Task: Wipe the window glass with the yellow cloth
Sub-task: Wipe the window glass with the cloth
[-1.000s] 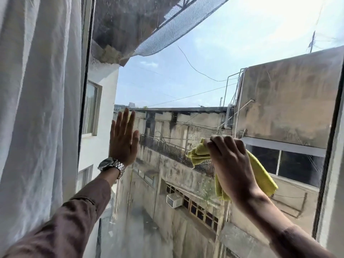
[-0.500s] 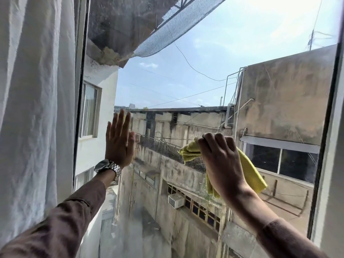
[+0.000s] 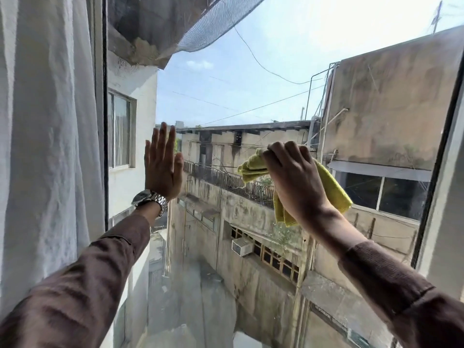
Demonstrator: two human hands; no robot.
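Head view, only cam. Change vs 1 s ago: right hand [image 3: 295, 183] w/ the yellow cloth [image 3: 331, 189] has slid a bit left and up across the window glass [image 3: 226, 79], from in front of the far building's dark windows toward mid-pane, by the railing line. Left hand [image 3: 163, 167] hasn't really shifted on the pane; most of the apparent drift looks like head motion, since the white curtain [image 3: 47, 134] and right frame [image 3: 442, 151] also sit differently in shot. Meaning, as I read it: a wiping stroke is under way in the mid band, heading left; no sign it's near done.

Hands: left is fully open, fingers straight and together, palm flat to the glass, holding nothing – prob. a brace. Wristwatch [image 3: 150, 200] at its wrist. Right is curled closed over the cloth, knuckles toward cam, pressing it to the pane.

Cloth: bunched/folded microfibre-type, bright yellow, layered edges poking out left of the fingers, one flap hanging below the wrist, another out to the right. Looks dry-ish, can't tell for sure.

Glass: upper part over the sky looks fairly clear; lower third shows hazy whitish smears and reflections, so prob. that area is yet to be wiped.
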